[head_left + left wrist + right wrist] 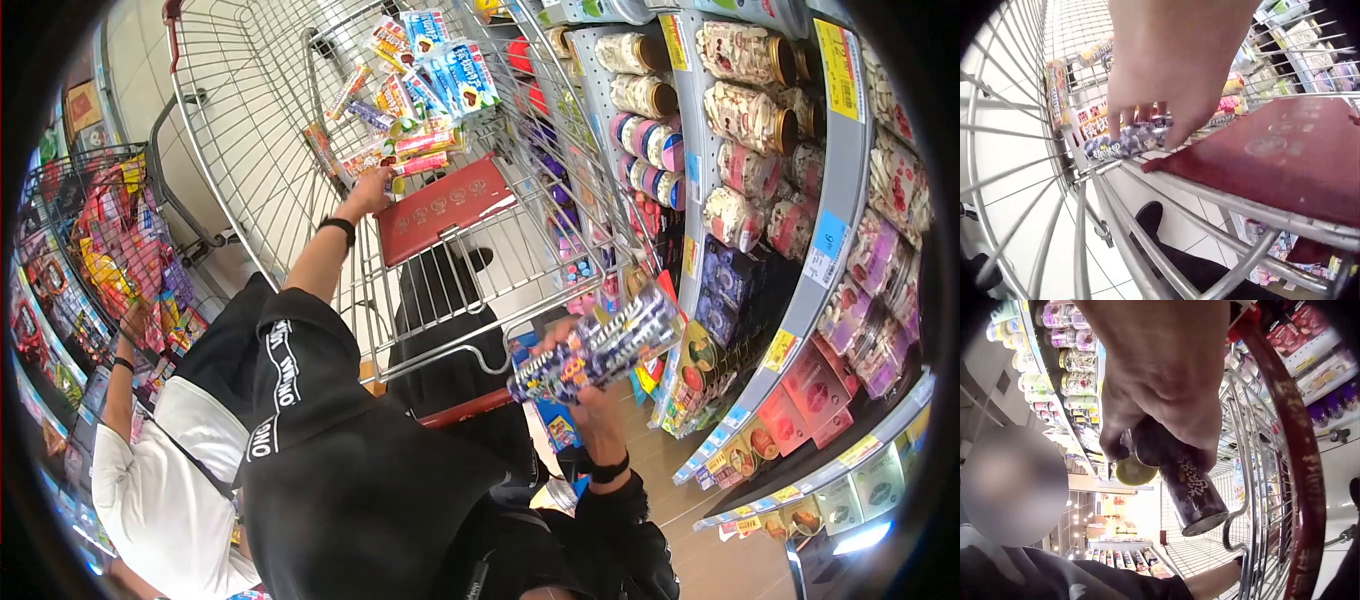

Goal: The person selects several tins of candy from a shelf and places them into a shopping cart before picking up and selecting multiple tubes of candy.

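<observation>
In the head view, my left hand (372,192) reaches into the shopping cart over packs of sweets near the red flap (445,210). The left wrist view shows this hand (1166,81) with bent fingers and thumb on a purple tube (1129,142), beside an orange and white pack (1092,122). At the lower right of the head view, my right hand (600,425) grips several purple tubes (600,345) outside the cart. Close up in the right wrist view, the hand (1160,394) holds a dark purple tube (1188,487) and one with a yellow-green end (1136,471); its fingertips are partly hidden.
Blue and white packs (465,78) lie farther inside the cart (240,130). Shelves (835,200) of jars and boxes run along the right. A person in a white top (170,480) stands at the left, beside a wire basket of colourful bags (120,250).
</observation>
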`<state>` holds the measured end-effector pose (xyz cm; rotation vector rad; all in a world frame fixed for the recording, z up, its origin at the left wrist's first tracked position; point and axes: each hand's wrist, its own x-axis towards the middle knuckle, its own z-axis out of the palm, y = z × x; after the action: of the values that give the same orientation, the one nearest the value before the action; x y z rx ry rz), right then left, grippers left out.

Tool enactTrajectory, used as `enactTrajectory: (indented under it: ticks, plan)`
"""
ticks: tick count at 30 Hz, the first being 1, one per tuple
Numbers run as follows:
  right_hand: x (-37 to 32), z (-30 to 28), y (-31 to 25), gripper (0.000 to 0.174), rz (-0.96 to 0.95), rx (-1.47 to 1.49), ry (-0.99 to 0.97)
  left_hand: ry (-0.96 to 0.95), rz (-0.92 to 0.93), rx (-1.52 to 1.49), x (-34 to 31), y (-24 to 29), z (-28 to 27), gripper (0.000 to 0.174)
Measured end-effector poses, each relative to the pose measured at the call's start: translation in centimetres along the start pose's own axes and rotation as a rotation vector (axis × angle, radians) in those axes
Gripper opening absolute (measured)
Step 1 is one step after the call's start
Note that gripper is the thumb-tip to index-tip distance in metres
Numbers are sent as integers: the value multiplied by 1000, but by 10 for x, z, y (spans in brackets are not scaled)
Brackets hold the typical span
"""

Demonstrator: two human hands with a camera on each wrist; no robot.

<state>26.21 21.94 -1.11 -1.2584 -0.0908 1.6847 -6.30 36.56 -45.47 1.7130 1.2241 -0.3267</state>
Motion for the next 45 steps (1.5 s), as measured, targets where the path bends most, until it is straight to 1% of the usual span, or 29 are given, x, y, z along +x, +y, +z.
enactTrajectory:
  ticks: [2,3,5,6,8,9,10,12,14,16,17,18,20,22,26,27,28,29,31,33,34,36,37,38,40,42,43,44,45]
  plan:
    - [-8,-5,-2,102,-28,-20,-4,82,-153,12,-3,19,6,60]
    - [-12,-6,-3,101,-19,-22,9,76,-145,13,-6,28,7,60]
    - [-16,-8,-2,100,-20,-22,25,174,-186,62,-10,43,0,45]
    - [-18,-10,2,100,-23,-6,47,173,-175,64,-8,44,-1,45]
    - [-23,-9,3,100,-13,-14,68,248,-100,106,-11,42,-3,41]
    - [-24,-8,4,100,-19,-7,69,199,-104,66,-10,42,-8,38]
    - [-26,-8,4,100,-29,2,68,199,-90,73,-6,39,-7,38]
    - [-28,-9,8,101,-54,15,59,357,-4,40,-3,37,-16,38]
    - [-33,-10,10,101,-69,25,43,324,-25,47,0,38,-35,40]
    - [-38,-7,12,101,-49,53,70,288,-217,-783,-4,65,-74,42]
    - [-41,-9,15,101,-54,57,74,288,-242,-1031,1,72,-85,41]
    - [-43,-10,17,101,-76,63,72,288,-221,-1021,10,72,-93,41]
    - [-49,-14,23,101,-66,55,90,245,-309,-1083,33,69,-105,46]
    - [-56,-18,28,99,-65,46,105,288,-225,-1198,53,58,-97,49]
    - [-66,-12,32,98,-118,76,180,157,-285,-1272,66,43,-87,47]
    - [-69,-11,32,98,-107,86,202,186,-348,-1314,67,48,-86,45]
    - [-73,-9,32,98,-93,98,227,172,-361,-1317,80,33,-77,45]
    - [-74,-12,37,98,-89,95,225,160,-352,-1329,90,17,-68,44]
    - [-73,-11,37,97,-89,88,225,142,-342,-1342,91,21,-64,43]
    - [-71,-11,38,98,-89,80,217,317,-349,-1114,90,27,-58,42]
    - [-68,-11,40,100,-98,84,214,310,-340,-1107,87,29,-55,42]
    - [-64,-11,43,102,-73,88,216,537,-270,-913,83,33,-45,44]
    - [-63,-12,44,102,-74,82,215,613,-357,-868,84,32,-42,49]
    - [-61,-13,45,102,-79,76,214,665,-367,-871,81,30,-37,41]
    - [-61,-10,43,98,-116,74,205,694,-419,-881,66,40,-45,39]
    - [-64,-15,46,93,-101,41,160,620,-365,-1000,36,64,-65,38]
    - [-64,-16,48,87,-137,38,136,595,-375,-1012,29,65,-69,34]
    - [-67,-16,47,80,-133,51,143,552,-334,-1128,29,58,-66,29]
    - [-69,-18,47,76,-144,52,139,491,-348,-1147,19,66,-75,31]
